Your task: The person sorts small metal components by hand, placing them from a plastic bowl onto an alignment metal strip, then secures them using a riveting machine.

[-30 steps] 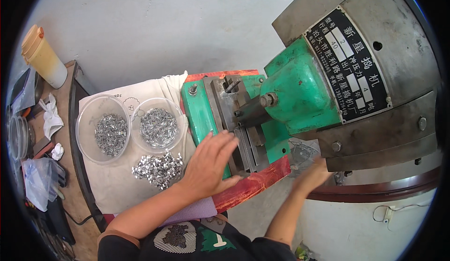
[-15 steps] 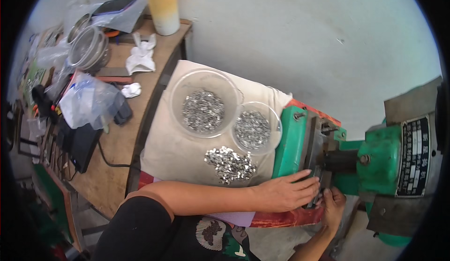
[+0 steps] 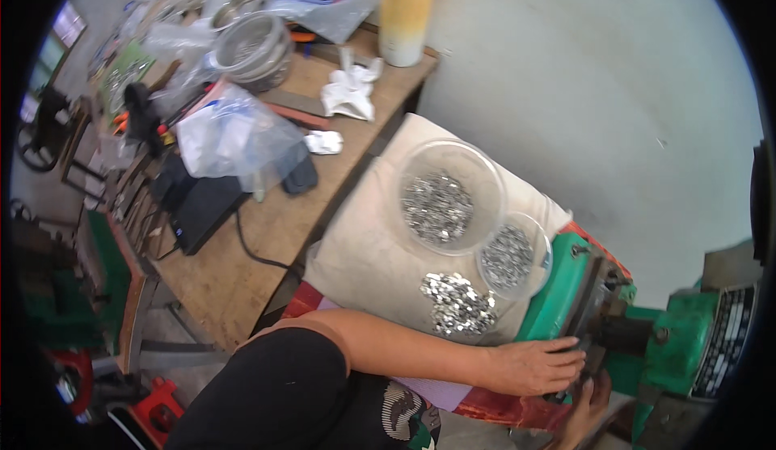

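Note:
My left hand (image 3: 537, 367) lies with its fingers stretched out across the dark metal fixture (image 3: 584, 308) of a green bench machine (image 3: 677, 333). Just beyond those fingertips, my right hand (image 3: 588, 408) has its fingers bent in at the near end of the fixture. Whatever they pinch is too small or hidden to make out. To the left, on a pale cloth (image 3: 364, 236), stand a large clear tub (image 3: 411, 163) and a smaller clear tub (image 3: 543, 270), both holding small shiny metal pieces. A loose heap of metal pieces (image 3: 458, 304) lies in front of them.
A wooden table (image 3: 218, 296) on the left carries plastic bags (image 3: 238, 130), stacked clear containers (image 3: 255, 50), a black device (image 3: 206, 211), a white glove (image 3: 349, 94) and a yellow-and-white bottle (image 3: 404, 17). A red stool-like frame (image 3: 158, 409) stands low at the left. The wall rises behind the machine.
The view has turned to the left, so the tubs, table and machine sit farther right and mostly lower in the picture. Both hands stay at the fixture.

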Demonstrator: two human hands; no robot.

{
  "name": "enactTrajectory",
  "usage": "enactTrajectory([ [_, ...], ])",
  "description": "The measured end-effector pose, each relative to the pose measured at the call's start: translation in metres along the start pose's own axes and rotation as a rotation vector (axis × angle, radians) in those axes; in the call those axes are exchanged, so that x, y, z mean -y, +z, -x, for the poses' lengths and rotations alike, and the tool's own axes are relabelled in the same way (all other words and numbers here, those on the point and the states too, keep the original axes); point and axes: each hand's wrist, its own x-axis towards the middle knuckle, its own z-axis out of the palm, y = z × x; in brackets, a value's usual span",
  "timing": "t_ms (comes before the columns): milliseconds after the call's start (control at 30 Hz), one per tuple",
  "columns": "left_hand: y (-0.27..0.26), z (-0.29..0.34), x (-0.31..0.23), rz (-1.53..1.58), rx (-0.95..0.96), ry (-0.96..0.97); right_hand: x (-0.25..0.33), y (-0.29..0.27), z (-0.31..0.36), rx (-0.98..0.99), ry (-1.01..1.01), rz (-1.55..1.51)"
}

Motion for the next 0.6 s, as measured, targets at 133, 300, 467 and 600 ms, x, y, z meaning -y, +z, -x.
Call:
enactTrajectory([
  [133, 0.013, -0.002, -0.001, 0.018, -0.128, 0.041, 0.017, -0.006, 0.054, 0.023, -0.029, 0.545],
  [300, 0.03, 0.003, 0.006, -0.003, -0.155, 0.083, 0.046, 0.023, 0.072, 0.144, -0.099, 0.684],
  [467, 0.044, 0.0, 0.006, -0.009, -0.197, 0.089, 0.03, 0.03, 0.072, 0.045, -0.225, 0.879],
  [600, 0.035, -0.004, 0.006, -0.024, -0.201, 0.111, 0.019, 0.041, 0.075, -0.075, -0.378, 0.898],
])
